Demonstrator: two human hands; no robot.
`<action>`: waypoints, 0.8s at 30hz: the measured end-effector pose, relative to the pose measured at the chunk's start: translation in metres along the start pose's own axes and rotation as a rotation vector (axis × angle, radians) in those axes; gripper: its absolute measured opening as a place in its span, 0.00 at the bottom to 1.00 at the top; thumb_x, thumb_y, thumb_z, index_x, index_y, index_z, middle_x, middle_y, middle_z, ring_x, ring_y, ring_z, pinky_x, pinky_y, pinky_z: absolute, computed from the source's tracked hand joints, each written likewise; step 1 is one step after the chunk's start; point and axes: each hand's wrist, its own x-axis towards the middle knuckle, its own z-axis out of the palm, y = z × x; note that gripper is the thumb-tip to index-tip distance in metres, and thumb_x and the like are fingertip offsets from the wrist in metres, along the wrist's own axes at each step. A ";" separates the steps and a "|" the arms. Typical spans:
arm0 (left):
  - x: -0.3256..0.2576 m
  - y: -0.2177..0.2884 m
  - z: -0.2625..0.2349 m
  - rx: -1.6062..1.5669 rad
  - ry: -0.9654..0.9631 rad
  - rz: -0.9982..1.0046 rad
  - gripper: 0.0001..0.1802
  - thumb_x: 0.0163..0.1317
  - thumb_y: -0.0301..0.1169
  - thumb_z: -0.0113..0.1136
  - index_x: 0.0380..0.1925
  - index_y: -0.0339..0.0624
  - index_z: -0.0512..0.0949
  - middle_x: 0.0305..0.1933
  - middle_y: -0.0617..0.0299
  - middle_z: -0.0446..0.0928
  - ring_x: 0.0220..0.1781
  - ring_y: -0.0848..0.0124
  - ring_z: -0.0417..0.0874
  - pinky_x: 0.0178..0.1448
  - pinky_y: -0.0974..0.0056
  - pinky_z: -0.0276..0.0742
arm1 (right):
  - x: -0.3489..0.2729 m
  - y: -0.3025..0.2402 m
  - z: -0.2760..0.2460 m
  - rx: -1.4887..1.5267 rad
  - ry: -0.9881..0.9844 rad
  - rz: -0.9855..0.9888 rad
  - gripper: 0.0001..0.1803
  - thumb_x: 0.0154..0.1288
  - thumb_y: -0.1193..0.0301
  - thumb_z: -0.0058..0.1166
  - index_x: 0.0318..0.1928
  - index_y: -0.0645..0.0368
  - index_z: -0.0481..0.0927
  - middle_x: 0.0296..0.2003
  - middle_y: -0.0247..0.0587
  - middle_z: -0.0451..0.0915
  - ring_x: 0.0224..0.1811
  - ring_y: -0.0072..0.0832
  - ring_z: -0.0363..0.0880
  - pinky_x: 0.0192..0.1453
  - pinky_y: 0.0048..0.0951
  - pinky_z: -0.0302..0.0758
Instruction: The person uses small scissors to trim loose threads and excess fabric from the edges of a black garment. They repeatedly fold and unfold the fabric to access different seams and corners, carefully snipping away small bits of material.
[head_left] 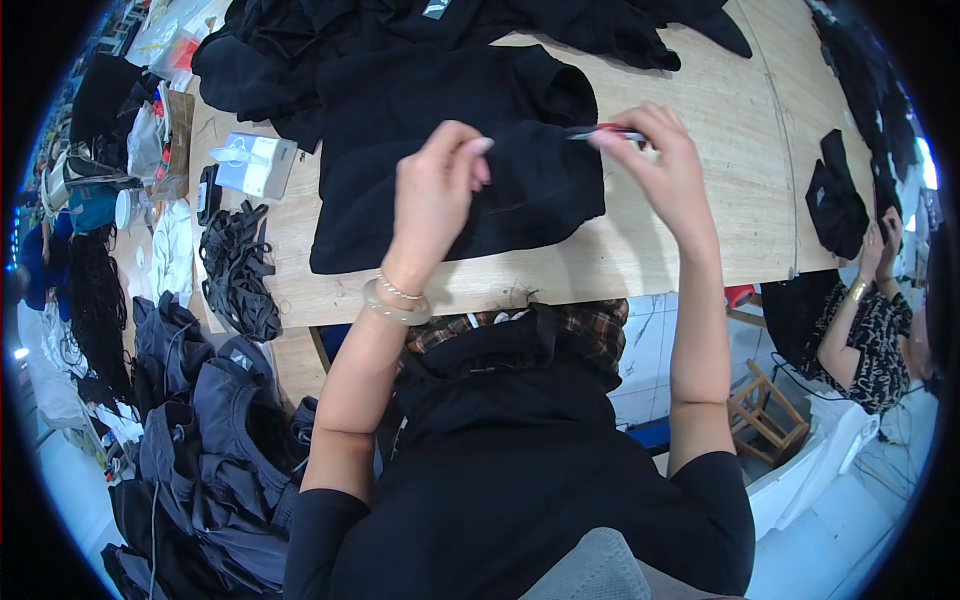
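A folded black garment lies on the wooden table in front of me. My right hand grips small thread snips with a dark pointed blade and a red part; they point left over the garment's right side. Above the garment's middle, my left hand has thumb and fingers pinched together. Anything between those fingertips is too small to make out. Bracelets circle the left wrist.
More black garments lie along the table's far side. To the left are a tissue box and a heap of dark straps. Dark clothes are piled at lower left. Another person's hands show at far right, near a wooden stool.
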 end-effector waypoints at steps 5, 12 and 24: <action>-0.008 -0.044 -0.049 0.287 0.245 -0.058 0.07 0.69 0.24 0.57 0.44 0.37 0.80 0.35 0.60 0.79 0.35 0.74 0.80 0.40 0.71 0.76 | -0.037 0.039 -0.002 0.380 0.171 0.379 0.20 0.71 0.55 0.57 0.35 0.61 0.81 0.27 0.28 0.73 0.35 0.20 0.66 0.43 0.24 0.63; -0.034 -0.008 -0.018 0.316 -0.025 0.276 0.19 0.56 0.27 0.70 0.49 0.40 0.80 0.48 0.57 0.75 0.49 0.62 0.79 0.52 0.62 0.76 | -0.053 0.045 0.010 0.491 0.127 0.476 0.21 0.74 0.52 0.52 0.35 0.57 0.80 0.28 0.24 0.71 0.34 0.15 0.61 0.39 0.20 0.59; -0.021 -0.039 -0.090 0.410 0.426 0.010 0.23 0.61 0.17 0.59 0.57 0.42 0.78 0.60 0.54 0.75 0.34 0.71 0.78 0.35 0.67 0.73 | -0.051 0.033 0.032 0.561 0.127 0.555 0.15 0.62 0.63 0.69 0.39 0.63 0.86 0.32 0.30 0.82 0.36 0.15 0.74 0.47 0.21 0.71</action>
